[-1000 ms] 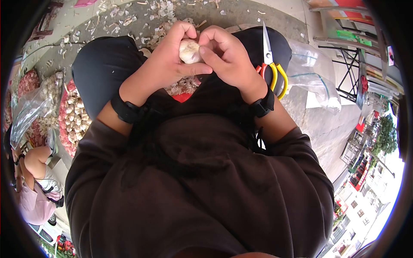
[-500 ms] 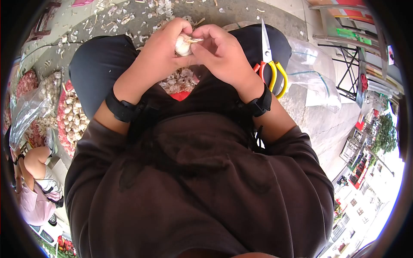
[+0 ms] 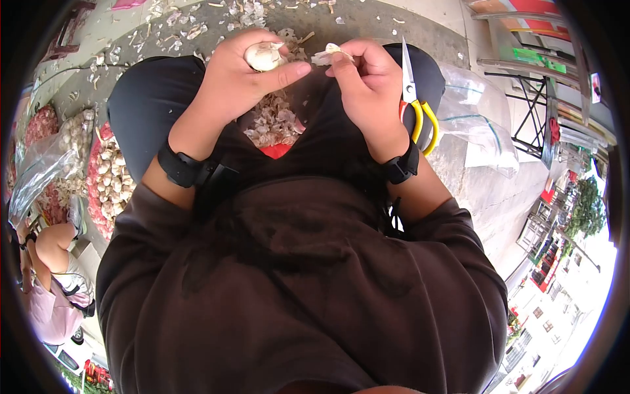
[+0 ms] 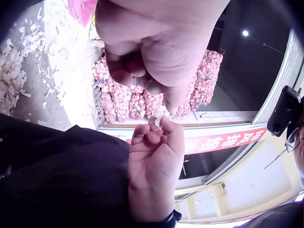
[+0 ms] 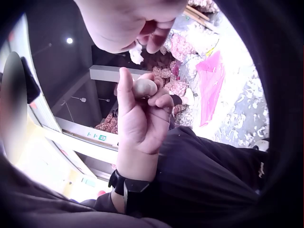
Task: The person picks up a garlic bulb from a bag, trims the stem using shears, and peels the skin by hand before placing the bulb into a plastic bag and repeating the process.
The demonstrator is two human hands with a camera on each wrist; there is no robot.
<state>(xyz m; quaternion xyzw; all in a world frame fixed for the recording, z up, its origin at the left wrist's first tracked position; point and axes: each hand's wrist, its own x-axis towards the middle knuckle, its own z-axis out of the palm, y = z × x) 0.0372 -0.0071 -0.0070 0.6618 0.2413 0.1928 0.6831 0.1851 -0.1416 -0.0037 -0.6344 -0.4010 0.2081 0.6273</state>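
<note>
dark brown top [image 3: 302,289], black wristbands [image 3: 178,165], seemingly black trousers [image 3: 154,105]

Shot in bright, even daylight with soft shadows. Heavily fisheye-warped, with a dark vignette ringing the head view. Blown out at lower right; blurred up close in both wrist views.

Garlic bulb [image 3: 263,56]: one, off-white, rounded, with papery skin partly stripped. Held in the curled fingers of the left hand [image 3: 243,75], above the lap; the right wrist view shows it between thumb and fingertips.

Piece of garlic skin [image 3: 326,54]: one, pale, thin, ragged flake. Pinched at the fingertips of the right hand [image 3: 367,82], just beside the bulb and apart from it.
</note>
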